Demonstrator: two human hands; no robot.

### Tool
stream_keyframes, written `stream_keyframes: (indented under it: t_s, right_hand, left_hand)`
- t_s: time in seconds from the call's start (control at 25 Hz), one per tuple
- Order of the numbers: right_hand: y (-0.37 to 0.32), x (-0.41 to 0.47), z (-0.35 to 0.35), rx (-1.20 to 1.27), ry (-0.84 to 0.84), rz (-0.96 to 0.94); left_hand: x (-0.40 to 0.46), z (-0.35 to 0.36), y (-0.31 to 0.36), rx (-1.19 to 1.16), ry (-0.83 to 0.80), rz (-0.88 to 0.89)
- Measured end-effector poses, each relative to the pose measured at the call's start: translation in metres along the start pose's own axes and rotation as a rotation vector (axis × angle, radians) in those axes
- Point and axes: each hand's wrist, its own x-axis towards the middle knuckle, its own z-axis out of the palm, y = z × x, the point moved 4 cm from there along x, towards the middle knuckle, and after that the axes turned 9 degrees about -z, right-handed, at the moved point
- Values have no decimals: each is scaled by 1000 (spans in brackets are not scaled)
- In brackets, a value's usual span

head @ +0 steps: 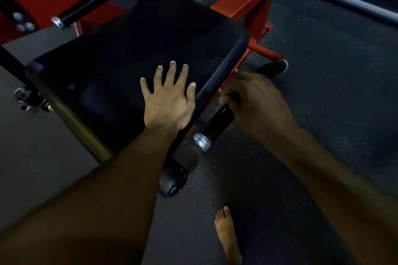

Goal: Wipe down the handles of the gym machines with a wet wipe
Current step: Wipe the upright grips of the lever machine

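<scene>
My left hand point(169, 101) flat on black seat point(133, 49), fingers spread. My right hand point(256, 101) blurry, fingers curled round black handle point(217, 122) beside seat. Wipe hidden, cannot tell. Bare foot point(227, 234) on floor point(323, 92).

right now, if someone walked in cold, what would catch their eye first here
The left hand lies flat with spread fingers on the black seat pad at the centre. Just right of the pad, the blurred right hand is wrapped around a black side handle with a shiny metal end cap; no wipe can be made out. The red machine frame stands out behind, and a bare foot stands on the dark floor below.
</scene>
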Motion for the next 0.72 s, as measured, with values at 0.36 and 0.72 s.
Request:
stream_keyframes:
  t_s: [0.36, 0.72]
  right_hand:
    - [-53, -78, 57, 266, 264, -228]
    - [-80, -100, 102, 2069, 577, 1196]
  left_hand:
    - [-1, -2, 1, 23, -18, -23]
    - [1, -1, 1, 22, -15, -25]
